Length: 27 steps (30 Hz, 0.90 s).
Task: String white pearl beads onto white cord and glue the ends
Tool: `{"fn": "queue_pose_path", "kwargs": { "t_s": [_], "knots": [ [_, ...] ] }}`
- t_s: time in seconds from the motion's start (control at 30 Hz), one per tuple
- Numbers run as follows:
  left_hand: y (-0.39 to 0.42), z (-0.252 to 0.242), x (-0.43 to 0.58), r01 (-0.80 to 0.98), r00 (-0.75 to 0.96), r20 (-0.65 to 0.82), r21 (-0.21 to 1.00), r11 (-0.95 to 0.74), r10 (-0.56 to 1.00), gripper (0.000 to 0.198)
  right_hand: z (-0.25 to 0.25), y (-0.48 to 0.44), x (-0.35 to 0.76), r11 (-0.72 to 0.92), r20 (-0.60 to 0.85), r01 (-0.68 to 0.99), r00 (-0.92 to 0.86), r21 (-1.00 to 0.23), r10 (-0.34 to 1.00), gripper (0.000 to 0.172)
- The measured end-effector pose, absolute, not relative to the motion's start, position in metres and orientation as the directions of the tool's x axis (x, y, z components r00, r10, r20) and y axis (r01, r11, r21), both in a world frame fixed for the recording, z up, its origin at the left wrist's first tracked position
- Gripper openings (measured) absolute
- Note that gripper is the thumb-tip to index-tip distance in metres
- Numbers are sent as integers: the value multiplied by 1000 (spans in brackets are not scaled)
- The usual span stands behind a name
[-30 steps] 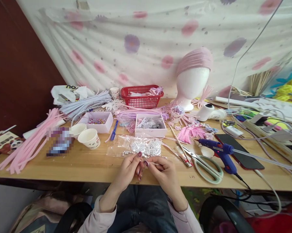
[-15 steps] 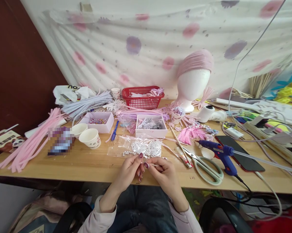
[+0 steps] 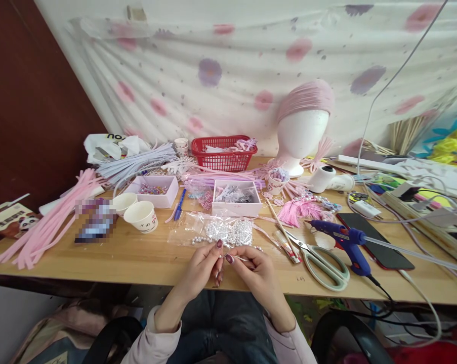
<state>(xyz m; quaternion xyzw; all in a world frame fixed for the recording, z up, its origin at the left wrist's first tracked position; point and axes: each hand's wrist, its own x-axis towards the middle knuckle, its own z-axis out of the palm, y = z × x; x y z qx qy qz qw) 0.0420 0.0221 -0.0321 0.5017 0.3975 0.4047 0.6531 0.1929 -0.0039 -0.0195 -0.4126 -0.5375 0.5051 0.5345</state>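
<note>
The left hand point(image 3: 201, 264) and right hand point(image 3: 256, 269) nearly meet low over the desk point(image 3: 152, 260), fingertips pinched on a thin cord point(image 3: 241, 259) between them. Beyond, a bag point(image 3: 182, 225) holds pearls point(image 3: 239, 232); a box point(image 3: 169, 196), beads point(image 3: 152, 189).

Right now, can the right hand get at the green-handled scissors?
Likely yes: just tabletop shows between the right hand and the green-handled scissors, though that hand holds a thin white strand.

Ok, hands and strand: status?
Left hand and right hand pinching thin pale strand. White beads just beyond. Scissors off to the right, clear of both hands.
</note>
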Motion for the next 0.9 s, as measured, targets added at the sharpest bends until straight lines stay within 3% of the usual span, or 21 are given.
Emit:
{"fn": "queue_pose_path", "kwargs": {
  "t_s": [0.9],
  "knots": [
    [21,-30,44,-72,342,-138,982,172,929,65,-26,-3,194,134,173,-202,-189,-970,967,25]
  ]
}}
